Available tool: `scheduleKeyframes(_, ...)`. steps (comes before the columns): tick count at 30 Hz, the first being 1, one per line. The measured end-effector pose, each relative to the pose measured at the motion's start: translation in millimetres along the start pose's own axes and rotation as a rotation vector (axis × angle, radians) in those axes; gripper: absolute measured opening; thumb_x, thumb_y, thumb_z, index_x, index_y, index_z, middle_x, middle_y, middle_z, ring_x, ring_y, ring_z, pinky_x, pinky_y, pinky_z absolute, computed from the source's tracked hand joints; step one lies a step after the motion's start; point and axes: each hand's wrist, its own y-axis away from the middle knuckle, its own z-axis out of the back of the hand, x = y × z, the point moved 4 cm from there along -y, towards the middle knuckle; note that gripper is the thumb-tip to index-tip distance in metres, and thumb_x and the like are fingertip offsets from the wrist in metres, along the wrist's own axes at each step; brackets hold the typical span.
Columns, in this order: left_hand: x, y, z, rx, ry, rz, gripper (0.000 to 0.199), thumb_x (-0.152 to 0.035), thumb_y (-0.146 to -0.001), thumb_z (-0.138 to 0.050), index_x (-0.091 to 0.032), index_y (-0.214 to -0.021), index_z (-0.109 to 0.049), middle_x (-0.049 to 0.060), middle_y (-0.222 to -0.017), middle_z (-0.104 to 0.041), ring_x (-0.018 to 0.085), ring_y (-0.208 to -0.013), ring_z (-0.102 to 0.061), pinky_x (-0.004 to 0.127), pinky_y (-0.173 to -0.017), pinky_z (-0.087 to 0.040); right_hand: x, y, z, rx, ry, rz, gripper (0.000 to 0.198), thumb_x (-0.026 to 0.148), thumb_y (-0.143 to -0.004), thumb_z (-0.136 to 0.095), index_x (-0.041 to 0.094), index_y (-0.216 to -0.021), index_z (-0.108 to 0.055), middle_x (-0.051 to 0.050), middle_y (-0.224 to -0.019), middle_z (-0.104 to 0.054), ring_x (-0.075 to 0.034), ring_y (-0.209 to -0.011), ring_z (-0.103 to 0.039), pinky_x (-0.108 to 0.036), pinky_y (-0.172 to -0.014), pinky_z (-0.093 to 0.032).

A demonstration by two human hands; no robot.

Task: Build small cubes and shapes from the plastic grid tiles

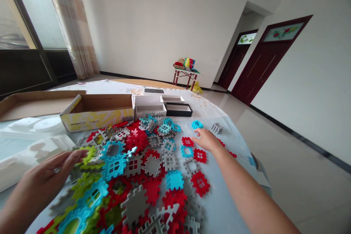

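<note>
My left hand (51,177) is at the left side of a heap of plastic interlocking tiles, thumb and forefinger closed at the edge of a green interlocking tile (90,153). The heap mixes blue tiles (113,166), red tiles (151,190), grey tiles (135,204) and green ones; some have window openings. My right hand (207,139) hovers at the heap's right side with thumb and fingers apart, holding nothing. Just beyond its fingertips sits a blue ring-like piece (196,124). A stack of grey tiles (217,128) stands to its right, and a red window tile (188,141) lies by the thumb.
Behind the heap stand an open cardboard box (95,120), white boxes (150,109) and a black-sided box (179,109). A cardboard lid (35,102) and clear plastic trays (35,146) lie left. A dark phone-like slab (154,91) rests farther back on the cloth-covered round table (214,108).
</note>
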Motion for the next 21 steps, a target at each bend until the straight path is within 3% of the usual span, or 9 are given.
scheduleKeyframes(6,-10,3,0,0.075,0.075,0.062,0.044,-0.054,-0.076,-0.043,-0.021,-0.097,-0.062,0.003,-0.101,-0.070,0.020,-0.095,-0.062,0.031,-0.092,-0.043,4,27,-17,0.111,-0.017,0.003,0.041,0.047,-0.074,-0.055,0.019,-0.104,-0.062,-0.008,-0.100,-0.063,-0.021,-0.091,-0.059,-0.028,-0.081,-0.041)
scheduleKeyframes(15,-36,4,9,0.070,0.071,0.062,0.043,-0.051,-0.076,-0.044,-0.018,-0.094,-0.065,0.004,-0.096,-0.071,0.021,-0.092,-0.062,0.029,-0.084,-0.047,64,45,-22,0.114,-0.214,0.177,0.030,0.040,-0.074,-0.058,0.018,-0.092,-0.065,-0.006,-0.088,-0.064,-0.017,-0.078,-0.060,-0.026,-0.074,-0.044)
scheduleKeyframes(21,-39,4,8,0.072,0.062,0.057,0.043,-0.051,-0.076,-0.045,-0.017,-0.093,-0.065,0.003,-0.093,-0.071,0.019,-0.087,-0.063,0.026,-0.080,-0.046,71,50,-20,0.066,-0.198,0.204,0.028,0.037,-0.075,-0.060,0.020,-0.097,-0.064,-0.005,-0.090,-0.063,-0.016,-0.076,-0.059,-0.028,-0.075,-0.045)
